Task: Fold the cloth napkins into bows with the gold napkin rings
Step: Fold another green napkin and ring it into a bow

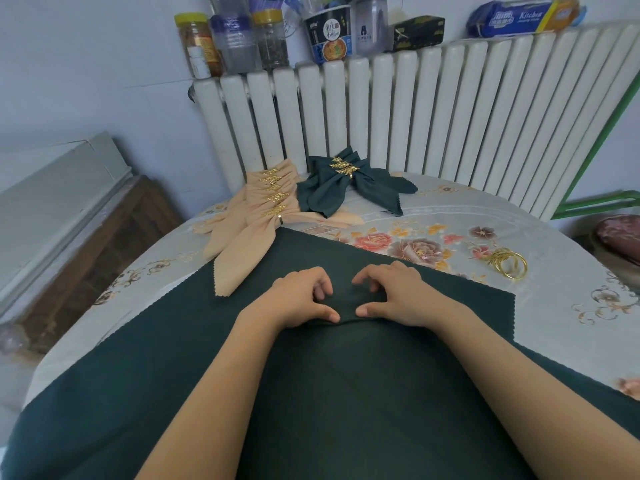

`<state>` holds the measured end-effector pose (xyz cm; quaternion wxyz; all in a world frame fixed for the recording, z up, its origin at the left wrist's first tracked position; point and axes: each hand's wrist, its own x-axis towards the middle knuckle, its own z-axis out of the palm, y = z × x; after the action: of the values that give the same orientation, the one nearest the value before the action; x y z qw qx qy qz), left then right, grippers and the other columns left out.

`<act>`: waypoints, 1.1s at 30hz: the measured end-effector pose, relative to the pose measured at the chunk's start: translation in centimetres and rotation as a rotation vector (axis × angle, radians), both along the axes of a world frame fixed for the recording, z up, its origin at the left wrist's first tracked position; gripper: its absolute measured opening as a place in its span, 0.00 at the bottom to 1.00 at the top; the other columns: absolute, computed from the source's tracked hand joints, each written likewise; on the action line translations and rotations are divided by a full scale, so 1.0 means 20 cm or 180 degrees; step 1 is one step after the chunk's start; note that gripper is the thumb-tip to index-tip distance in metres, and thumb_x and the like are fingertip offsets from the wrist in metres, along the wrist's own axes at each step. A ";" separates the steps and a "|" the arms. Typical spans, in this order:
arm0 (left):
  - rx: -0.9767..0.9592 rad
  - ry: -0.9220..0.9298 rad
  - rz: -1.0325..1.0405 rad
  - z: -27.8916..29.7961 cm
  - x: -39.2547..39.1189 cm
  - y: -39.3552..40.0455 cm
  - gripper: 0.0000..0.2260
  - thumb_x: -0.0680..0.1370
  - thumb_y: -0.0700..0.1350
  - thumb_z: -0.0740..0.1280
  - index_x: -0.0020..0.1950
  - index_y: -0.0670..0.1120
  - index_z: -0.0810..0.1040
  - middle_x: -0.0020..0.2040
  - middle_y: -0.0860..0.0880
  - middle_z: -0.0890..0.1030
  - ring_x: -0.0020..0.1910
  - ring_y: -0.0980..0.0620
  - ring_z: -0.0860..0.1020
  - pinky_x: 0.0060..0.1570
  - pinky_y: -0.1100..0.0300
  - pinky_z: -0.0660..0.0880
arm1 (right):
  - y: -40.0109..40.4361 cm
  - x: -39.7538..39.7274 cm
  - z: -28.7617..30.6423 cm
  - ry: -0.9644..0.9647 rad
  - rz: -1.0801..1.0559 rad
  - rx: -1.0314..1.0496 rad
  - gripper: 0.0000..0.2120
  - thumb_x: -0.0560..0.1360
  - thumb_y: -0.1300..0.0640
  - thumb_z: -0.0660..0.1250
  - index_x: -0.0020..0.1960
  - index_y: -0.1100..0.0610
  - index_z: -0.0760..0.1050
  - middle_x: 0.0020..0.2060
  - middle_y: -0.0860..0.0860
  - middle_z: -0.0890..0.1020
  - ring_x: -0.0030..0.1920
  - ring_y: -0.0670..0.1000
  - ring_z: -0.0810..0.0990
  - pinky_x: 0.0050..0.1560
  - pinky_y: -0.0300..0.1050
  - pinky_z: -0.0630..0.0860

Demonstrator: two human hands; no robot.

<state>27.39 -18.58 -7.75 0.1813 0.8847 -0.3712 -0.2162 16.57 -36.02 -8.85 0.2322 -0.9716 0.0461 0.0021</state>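
From above, the left hand and right hand each pinch the middle of the dark green napkin spread on the tabletop. The bunched fold might slip loose if either grip lets go. Gold rings wait nearby.

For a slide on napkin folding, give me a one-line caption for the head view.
Left hand and right hand pinch the middle of a flat dark green cloth napkin.

"Kitchen" on blue paper-towel pack atop radiator; Chinese characters on noodle cup, not legible.
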 end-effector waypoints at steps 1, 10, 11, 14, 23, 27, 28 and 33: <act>0.0110 -0.0012 0.0173 0.01 -0.02 0.00 0.17 0.68 0.56 0.75 0.50 0.56 0.72 0.46 0.57 0.74 0.52 0.53 0.73 0.56 0.55 0.70 | 0.01 0.00 0.01 0.0008 -0.0085 -0.0193 0.17 0.73 0.42 0.68 0.59 0.45 0.72 0.49 0.44 0.75 0.53 0.47 0.67 0.57 0.46 0.62; -0.0389 -0.1600 0.0309 0.02 -0.32 0.12 0.03 0.75 0.50 0.67 0.48 0.54 0.77 0.48 0.56 0.74 0.54 0.53 0.70 0.53 0.60 0.64 | 0.17 -0.18 0.00 -0.1138 -0.0413 -0.0964 0.07 0.74 0.47 0.66 0.49 0.48 0.76 0.47 0.44 0.79 0.52 0.49 0.72 0.53 0.42 0.60; -0.0485 -0.1618 0.0391 0.00 -0.36 0.15 0.03 0.75 0.49 0.67 0.49 0.54 0.78 0.49 0.56 0.75 0.54 0.54 0.70 0.52 0.60 0.64 | 0.17 -0.21 0.00 -0.1182 -0.0394 -0.0922 0.07 0.74 0.47 0.66 0.48 0.49 0.77 0.46 0.44 0.79 0.52 0.49 0.72 0.52 0.42 0.59; -0.0783 -0.1546 0.0618 -0.07 -0.42 0.20 0.05 0.75 0.46 0.67 0.49 0.53 0.80 0.49 0.57 0.77 0.53 0.55 0.71 0.52 0.62 0.62 | 0.18 -0.28 -0.01 -0.1224 -0.0335 -0.0803 0.07 0.73 0.46 0.68 0.47 0.49 0.80 0.45 0.44 0.80 0.51 0.49 0.73 0.52 0.42 0.58; -0.1340 -0.0193 0.0853 -0.07 -0.43 0.32 0.03 0.75 0.49 0.70 0.42 0.55 0.83 0.46 0.58 0.78 0.49 0.63 0.75 0.51 0.68 0.69 | 0.16 -0.37 -0.05 -0.0767 -0.0360 0.0024 0.09 0.76 0.42 0.63 0.47 0.43 0.81 0.44 0.38 0.76 0.50 0.44 0.69 0.56 0.41 0.56; -0.1356 -0.0417 0.0993 -0.09 -0.43 0.29 0.07 0.75 0.53 0.69 0.37 0.54 0.82 0.43 0.57 0.77 0.48 0.61 0.74 0.51 0.62 0.69 | 0.17 -0.36 -0.05 -0.0786 -0.0560 0.0158 0.12 0.77 0.43 0.61 0.37 0.43 0.76 0.43 0.41 0.76 0.49 0.45 0.70 0.58 0.42 0.58; -0.1324 -0.0551 0.1035 -0.10 -0.42 0.28 0.08 0.74 0.54 0.70 0.36 0.55 0.81 0.43 0.58 0.77 0.49 0.61 0.72 0.53 0.61 0.67 | 0.18 -0.35 -0.06 -0.0802 -0.0623 0.0139 0.12 0.76 0.43 0.62 0.35 0.43 0.74 0.43 0.41 0.75 0.49 0.45 0.69 0.57 0.41 0.57; -0.0862 -0.0950 0.0911 -0.07 -0.41 0.26 0.10 0.69 0.58 0.73 0.43 0.57 0.75 0.51 0.62 0.72 0.56 0.61 0.66 0.55 0.63 0.53 | 0.19 -0.33 -0.04 -0.0669 -0.0745 -0.0129 0.13 0.72 0.41 0.67 0.53 0.44 0.72 0.53 0.43 0.73 0.58 0.47 0.66 0.60 0.43 0.57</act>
<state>19.25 -13.47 -9.22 0.2702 0.9180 -0.2904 -0.0035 10.00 -32.29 -9.73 0.2147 -0.9589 0.1344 -0.1276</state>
